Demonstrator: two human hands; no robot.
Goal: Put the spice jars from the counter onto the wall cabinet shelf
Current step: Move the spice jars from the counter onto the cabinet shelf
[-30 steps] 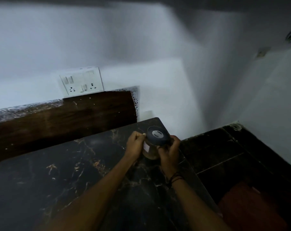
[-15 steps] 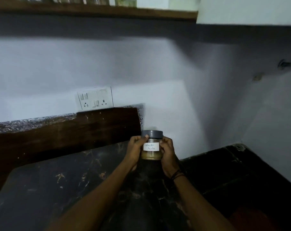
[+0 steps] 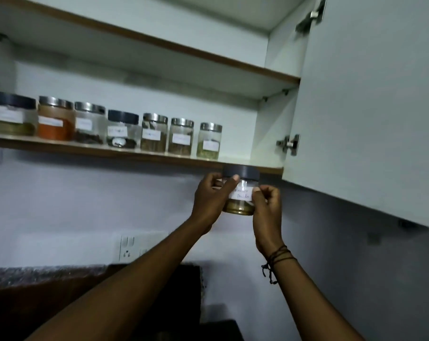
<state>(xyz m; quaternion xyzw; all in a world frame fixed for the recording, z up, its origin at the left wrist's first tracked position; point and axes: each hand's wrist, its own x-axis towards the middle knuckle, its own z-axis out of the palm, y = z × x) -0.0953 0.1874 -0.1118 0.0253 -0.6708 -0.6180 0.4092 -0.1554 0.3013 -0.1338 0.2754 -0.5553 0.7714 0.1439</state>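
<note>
An upright dark-lidded jar [image 3: 240, 190], white-labelled with brownish powder at the bottom, is gripped between both hands; seven labelled jars [image 3: 154, 132] stand up-left on the shelf [image 3: 90, 147].

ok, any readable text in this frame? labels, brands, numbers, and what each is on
Held jar, white handwritten label: second line looks like "Powder"; first line too blurred to read.
Seven shelf jars: each has a white label, all too blurred to read.
Wall socket plate: no text visible.
No brands or numbers readable anywhere.
</note>
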